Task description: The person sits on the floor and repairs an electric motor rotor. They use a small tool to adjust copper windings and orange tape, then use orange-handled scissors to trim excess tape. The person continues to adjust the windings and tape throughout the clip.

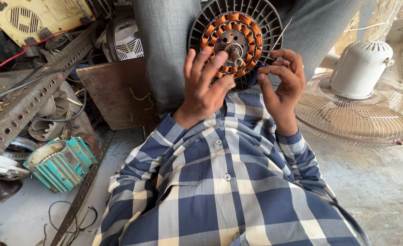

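Blue-and-cream checked shirt (219, 182) with white buttons, buttoned cuffs, grey trousers (165, 45).

— What do the hands have?
— The left hand (206, 84) lies spread on the front of a round fan motor (234, 38) ringed with copper-orange coils; the right hand (281, 84) pinches a thin wire (281, 33) at its right edge.
— Where does the motor sit?
— Between grey-trousered knees, above a blue checked shirt (219, 182).
— Around it?
— A teal motor housing (60, 163) near left, a perforated metal angle bar (33, 91) above it, a white fan with wire guard (361, 91) right.
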